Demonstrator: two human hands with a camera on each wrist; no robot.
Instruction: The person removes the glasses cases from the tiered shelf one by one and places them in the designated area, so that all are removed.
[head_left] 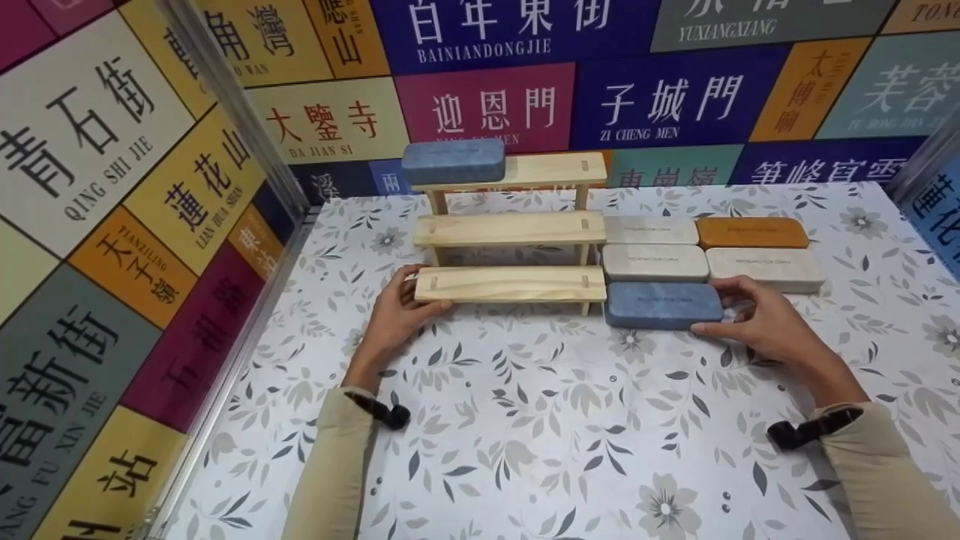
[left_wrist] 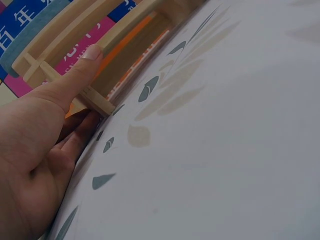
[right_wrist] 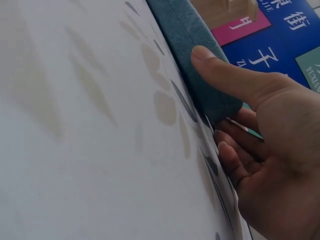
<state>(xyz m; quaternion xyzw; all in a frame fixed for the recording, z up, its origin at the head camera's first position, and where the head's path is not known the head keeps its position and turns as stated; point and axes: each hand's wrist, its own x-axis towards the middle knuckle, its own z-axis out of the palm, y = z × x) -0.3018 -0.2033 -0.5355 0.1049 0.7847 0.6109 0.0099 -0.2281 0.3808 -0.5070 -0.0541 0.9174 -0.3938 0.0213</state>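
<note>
A three-step wooden rack stands on the table. My left hand holds the left end of its lowest step, thumb in front and fingers behind. In the left wrist view that thumb lies against the wood. To the rack's right is a blue oblong case with rounded corners, its left end right at the step. My right hand grips this case by its right end. The right wrist view shows the thumb on the case's front side and the fingers round its end.
Another blue case lies on the top step, at the left. Behind the gripped case are pale cases and an orange one, in two rows. Sign-covered panels rise behind and to the left of the flowered tabletop.
</note>
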